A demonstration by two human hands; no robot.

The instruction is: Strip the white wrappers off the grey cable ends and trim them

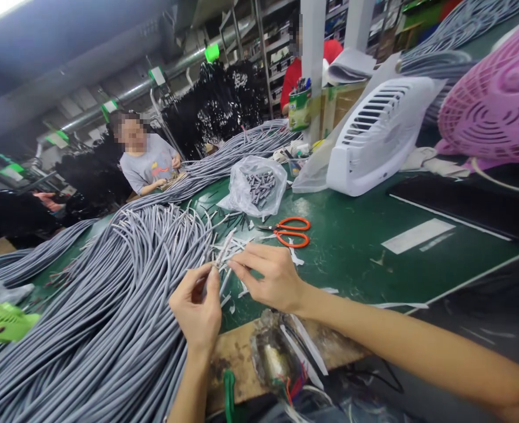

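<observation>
Between thumb and fingers, my left hand (200,302) pinches the end of a grey cable near its stripped, pale tip. My right hand (270,276) is just to the right, thumb and forefinger pinched together close to that tip; whatever it grips is too small to make out. A large bundle of grey cables (122,282) lies at the left, its ends fanned toward my hands. Orange-handled scissors (292,231) rest on the green table behind my right hand. Beyond them, a clear plastic bag (257,185) holds small grey sleeve-like pieces.
White scraps (242,241) lie around the hands. A wooden board with a metal motor-like device (277,358) is at the near edge. A white fan (376,138) and a pink fan (497,100) stand at the right. A co-worker (147,155) sits across the table.
</observation>
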